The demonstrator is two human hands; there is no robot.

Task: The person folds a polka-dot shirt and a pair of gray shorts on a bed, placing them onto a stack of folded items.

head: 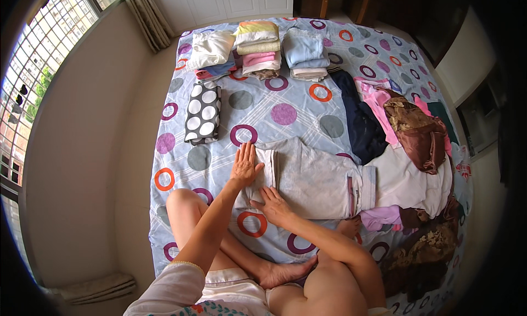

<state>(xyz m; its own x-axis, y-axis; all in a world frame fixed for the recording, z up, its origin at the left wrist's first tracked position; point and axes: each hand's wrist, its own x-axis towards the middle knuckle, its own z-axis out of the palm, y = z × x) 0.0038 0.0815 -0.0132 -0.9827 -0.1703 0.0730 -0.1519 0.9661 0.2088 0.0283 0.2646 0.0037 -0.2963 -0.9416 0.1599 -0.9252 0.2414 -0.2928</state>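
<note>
Pale grey trousers (313, 180) lie flat across the bed, their waistband at the right and the leg end folded back at the left. My left hand (246, 164) rests flat on the folded end, fingers pointing away from me. Nearer to me, my right hand (272, 207) lies on the near part of that fold with its fingers spread. Neither hand grips the cloth. A folded black cloth with white dots (203, 112) lies beyond my left hand, apart from the trousers.
At the bed's far side stand folded stacks: white on top (212, 48), yellow and pink (258, 48), light blue (306, 50). Loose dark blue (360, 118), brown satin (420, 131) and white garments (411, 180) lie at the right. My crossed legs are near the trousers.
</note>
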